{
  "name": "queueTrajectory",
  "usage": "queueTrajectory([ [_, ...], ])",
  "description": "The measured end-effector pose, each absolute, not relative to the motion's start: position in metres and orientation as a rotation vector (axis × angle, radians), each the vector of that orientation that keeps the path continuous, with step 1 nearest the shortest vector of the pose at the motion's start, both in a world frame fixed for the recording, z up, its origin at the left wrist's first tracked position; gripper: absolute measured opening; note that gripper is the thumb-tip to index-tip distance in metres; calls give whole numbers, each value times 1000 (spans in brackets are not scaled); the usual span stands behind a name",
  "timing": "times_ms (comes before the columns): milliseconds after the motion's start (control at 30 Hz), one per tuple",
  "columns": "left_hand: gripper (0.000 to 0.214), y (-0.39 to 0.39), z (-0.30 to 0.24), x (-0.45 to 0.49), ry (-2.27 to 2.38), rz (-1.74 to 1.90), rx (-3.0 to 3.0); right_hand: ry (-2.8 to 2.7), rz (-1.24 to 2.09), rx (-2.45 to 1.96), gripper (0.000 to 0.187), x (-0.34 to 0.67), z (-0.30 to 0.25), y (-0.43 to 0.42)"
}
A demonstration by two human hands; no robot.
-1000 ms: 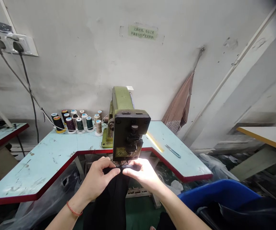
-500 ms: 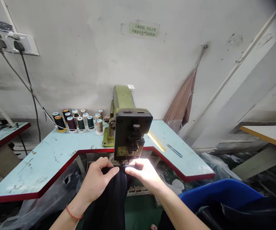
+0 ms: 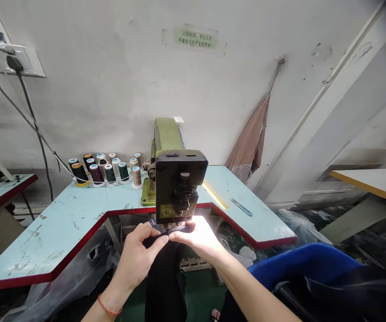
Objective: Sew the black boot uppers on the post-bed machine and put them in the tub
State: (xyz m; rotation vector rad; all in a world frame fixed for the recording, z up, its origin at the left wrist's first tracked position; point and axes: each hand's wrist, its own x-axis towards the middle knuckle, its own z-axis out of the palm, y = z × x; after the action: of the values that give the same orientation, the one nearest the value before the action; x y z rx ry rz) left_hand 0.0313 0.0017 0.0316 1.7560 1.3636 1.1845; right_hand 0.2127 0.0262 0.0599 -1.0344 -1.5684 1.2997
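Since the earlier frame: both hands remain under the machine head, thumbs drawn slightly closer together; a small corner of cloth now stands up beside the left forefinger.

- Left hand [image 3: 138, 255]: fingers closed, thumb and forefinger pinching the top edge of the black fabric [image 3: 164, 281]. Red cord bracelet [image 3: 108, 309] at the wrist.
- Right hand [image 3: 200, 238]: fingers closed on the same edge, just beside the left thumb; washed out by lamp glare, detail poor.
- Black fabric: top edge held directly below the foot of the sewing machine [image 3: 178, 179], the rest hanging straight down between the forearms, in the cut-out of the desk.
- Sewing machine: green body, dark face plate, standing at the notch of the desk.
- Desk [image 3: 61, 223]: pale blue top, red edge.
- Thread spools [image 3: 105, 169]: cluster, mixed colours, upright, left of the machine by the wall.
- Thread snips [image 3: 241, 207]: blue, lying flat, right of the machine, well apart from the hands.
- Blue bin [image 3: 302, 264]: lower right, dark cloth beside it.
- Brown cloth [image 3: 250, 143]: hanging on the wall.
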Motion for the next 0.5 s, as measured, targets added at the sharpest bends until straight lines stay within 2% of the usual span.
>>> queueTrajectory([
  [200, 31, -5, 22, 43, 1397, 1314, 1639, -1559, 1510, -952, 38, 225, 65, 33],
  [500, 29, -11, 12, 56, 1409, 1406, 1497, -1474, 1452, -975, 26, 221, 71, 34],
])
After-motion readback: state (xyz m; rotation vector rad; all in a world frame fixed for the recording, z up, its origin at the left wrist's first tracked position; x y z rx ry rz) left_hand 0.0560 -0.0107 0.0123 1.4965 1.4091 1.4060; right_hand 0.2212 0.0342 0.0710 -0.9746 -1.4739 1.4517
